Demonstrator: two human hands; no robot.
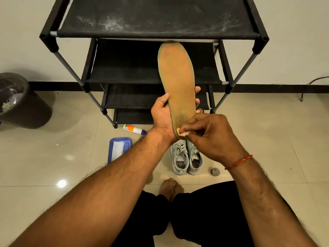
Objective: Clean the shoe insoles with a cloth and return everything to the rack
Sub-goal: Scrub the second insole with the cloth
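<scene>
Currently clasps one insole (176, 77) in curled left grip (162, 114), pinches one cloth (185, 133) against its heel in right grip (211, 134); two shoes (186, 157) below.

Dark bin (17, 104), glossy tiled floor (267, 132)

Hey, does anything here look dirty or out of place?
Yes. The rack's top shelf is streaked with whitish dust. A white bottle lies on its side on the floor. The insole, held by the left hand while the right hand pinches a cloth at its heel, is blotchy.
</scene>
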